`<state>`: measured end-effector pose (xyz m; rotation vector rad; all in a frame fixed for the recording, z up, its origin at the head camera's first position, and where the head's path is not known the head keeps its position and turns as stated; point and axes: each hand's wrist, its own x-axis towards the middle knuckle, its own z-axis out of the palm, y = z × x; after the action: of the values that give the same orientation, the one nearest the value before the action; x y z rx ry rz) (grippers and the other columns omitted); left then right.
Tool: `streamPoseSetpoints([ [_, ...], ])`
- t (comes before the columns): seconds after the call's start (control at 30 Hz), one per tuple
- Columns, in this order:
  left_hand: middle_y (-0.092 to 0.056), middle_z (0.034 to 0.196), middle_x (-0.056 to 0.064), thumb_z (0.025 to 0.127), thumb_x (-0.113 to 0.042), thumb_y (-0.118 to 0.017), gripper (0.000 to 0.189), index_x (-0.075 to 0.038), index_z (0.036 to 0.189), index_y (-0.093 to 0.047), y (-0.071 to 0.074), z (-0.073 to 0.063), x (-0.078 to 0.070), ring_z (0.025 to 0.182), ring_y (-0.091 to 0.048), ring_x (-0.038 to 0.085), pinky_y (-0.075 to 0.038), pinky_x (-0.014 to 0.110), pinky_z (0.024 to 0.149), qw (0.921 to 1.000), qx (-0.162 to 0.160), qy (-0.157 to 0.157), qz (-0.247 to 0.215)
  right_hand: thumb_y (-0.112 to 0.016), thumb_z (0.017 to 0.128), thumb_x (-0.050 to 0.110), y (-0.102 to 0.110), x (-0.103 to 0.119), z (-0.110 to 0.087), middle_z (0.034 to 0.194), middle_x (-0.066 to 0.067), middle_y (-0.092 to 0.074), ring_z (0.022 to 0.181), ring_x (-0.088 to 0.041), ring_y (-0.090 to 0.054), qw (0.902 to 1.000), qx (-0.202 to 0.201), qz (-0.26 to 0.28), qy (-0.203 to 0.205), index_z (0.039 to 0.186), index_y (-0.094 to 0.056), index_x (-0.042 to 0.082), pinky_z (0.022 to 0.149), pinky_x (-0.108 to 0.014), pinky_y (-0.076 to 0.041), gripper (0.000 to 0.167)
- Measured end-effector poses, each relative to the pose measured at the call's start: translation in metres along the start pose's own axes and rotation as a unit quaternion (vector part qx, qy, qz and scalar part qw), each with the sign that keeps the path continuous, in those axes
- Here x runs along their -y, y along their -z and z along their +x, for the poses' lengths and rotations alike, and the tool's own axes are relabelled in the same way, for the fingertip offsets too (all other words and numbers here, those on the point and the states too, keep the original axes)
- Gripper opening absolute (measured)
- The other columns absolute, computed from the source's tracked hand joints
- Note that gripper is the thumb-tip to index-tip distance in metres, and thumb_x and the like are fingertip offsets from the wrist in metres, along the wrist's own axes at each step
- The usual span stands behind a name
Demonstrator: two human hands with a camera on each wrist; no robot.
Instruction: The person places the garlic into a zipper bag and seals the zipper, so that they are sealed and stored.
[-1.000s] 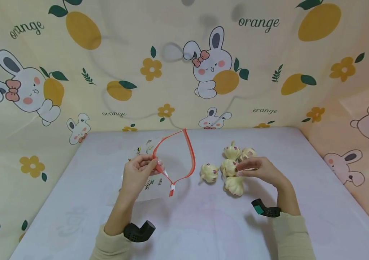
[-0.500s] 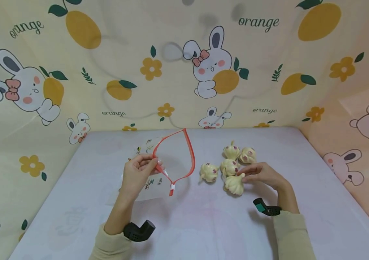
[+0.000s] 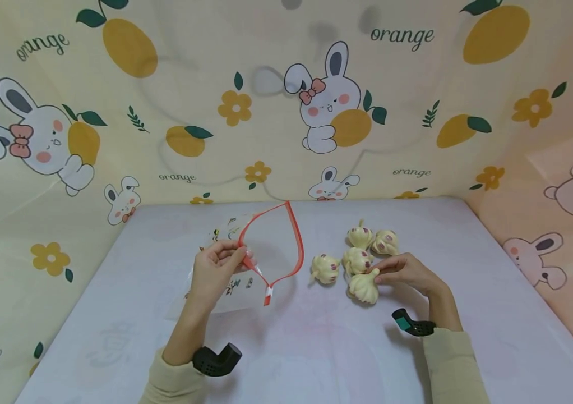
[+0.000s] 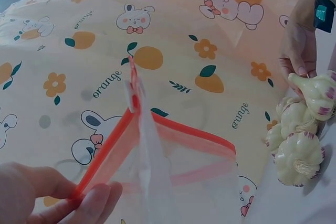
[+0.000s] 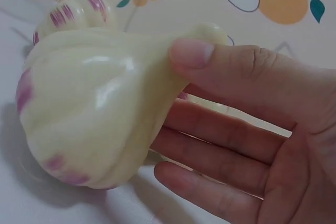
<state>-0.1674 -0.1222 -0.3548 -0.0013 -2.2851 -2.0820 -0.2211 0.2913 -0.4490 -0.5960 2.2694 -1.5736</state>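
Observation:
My left hand (image 3: 217, 274) pinches the red zip edge of a clear printed zip bag (image 3: 297, 247), whose mouth gapes wide. In the left wrist view the thumb and fingers grip the red rim (image 4: 107, 148). My right hand (image 3: 410, 274) holds the nearest garlic bulb (image 3: 364, 288) by its stem. The right wrist view has the thumb (image 5: 191, 53) on the neck of this garlic bulb (image 5: 94, 103), with fingers behind it. Beside it sit several more garlic bulbs, among them one in the middle (image 3: 356, 260) and one apart at the left (image 3: 324, 269).
A white table (image 3: 296, 359) lies under everything. Behind it rises a cream backdrop (image 3: 266, 134) printed with rabbits and oranges. Two further garlic bulbs stand at the back of the group, one pale (image 3: 359, 235) and one at its right (image 3: 384, 242).
My right hand has come down and nearer, from beside the middle garlic bulb to the stem of the nearest one. The left hand and the bag have stayed in place.

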Motion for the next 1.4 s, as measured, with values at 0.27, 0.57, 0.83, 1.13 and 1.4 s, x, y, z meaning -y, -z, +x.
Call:
streamPoseSetpoints([
  [0.27, -0.072, 0.095, 0.017, 0.093, -0.007, -0.061, 0.022, 0.006, 0.111, -0.061, -0.001, 0.001, 0.002, 0.069, -0.069, 0.003, -0.06, 0.017, 0.069, 0.9999, -0.002, -0.006, 0.012, -0.071, 0.084, 0.006, -0.003, 0.005, 0.0, 0.085, 0.023, -0.07, 0.08, 0.003, -0.062, 0.9981, -0.044, -0.025, -0.035, 0.104, -0.064, -0.016, 0.072, -0.015, -0.054, 0.03],
  [0.57, -0.071, 0.097, 0.019, 0.093, -0.007, -0.06, 0.023, 0.007, 0.111, -0.06, -0.001, 0.001, 0.0, 0.069, -0.069, 0.003, -0.06, 0.017, 0.07, 0.9999, 0.001, -0.007, 0.013, -0.072, 0.083, 0.009, -0.007, 0.022, 0.002, 0.082, 0.022, -0.071, 0.08, 0.002, -0.063, 0.9963, -0.069, -0.041, -0.031, 0.1, -0.068, -0.012, 0.072, -0.016, -0.055, 0.027],
  [0.83, -0.071, 0.093, 0.017, 0.093, -0.004, -0.06, 0.021, 0.008, 0.11, -0.06, -0.003, 0.0, 0.001, 0.069, -0.069, 0.004, -0.06, 0.018, 0.069, 0.9999, 0.011, -0.005, 0.001, -0.072, 0.084, 0.005, -0.011, 0.036, 0.003, 0.079, 0.02, -0.07, 0.074, 0.002, -0.063, 0.9933, -0.11, -0.036, 0.005, 0.098, -0.069, -0.008, 0.07, -0.018, -0.056, 0.02],
  [1.13, -0.072, 0.093, 0.017, 0.093, -0.006, -0.061, 0.022, 0.008, 0.11, -0.061, -0.003, -0.001, 0.004, 0.069, -0.069, 0.003, -0.06, 0.018, 0.07, 0.9999, 0.01, -0.007, 0.006, -0.072, 0.086, 0.017, -0.022, 0.058, 0.013, 0.083, 0.016, -0.068, 0.076, 0.002, -0.064, 0.9844, -0.161, -0.071, 0.006, 0.101, -0.066, -0.008, 0.073, -0.018, -0.056, 0.03],
  [1.4, -0.072, 0.094, 0.018, 0.092, -0.005, -0.061, 0.021, 0.008, 0.11, -0.061, -0.004, 0.0, 0.004, 0.069, -0.069, 0.004, -0.06, 0.018, 0.069, 1.0, 0.007, -0.004, 0.003, -0.07, 0.087, 0.009, -0.035, 0.067, 0.027, 0.087, 0.02, -0.062, 0.08, 0.004, -0.062, 0.981, -0.184, -0.046, 0.039, 0.099, -0.066, -0.007, 0.07, -0.017, -0.056, 0.02],
])
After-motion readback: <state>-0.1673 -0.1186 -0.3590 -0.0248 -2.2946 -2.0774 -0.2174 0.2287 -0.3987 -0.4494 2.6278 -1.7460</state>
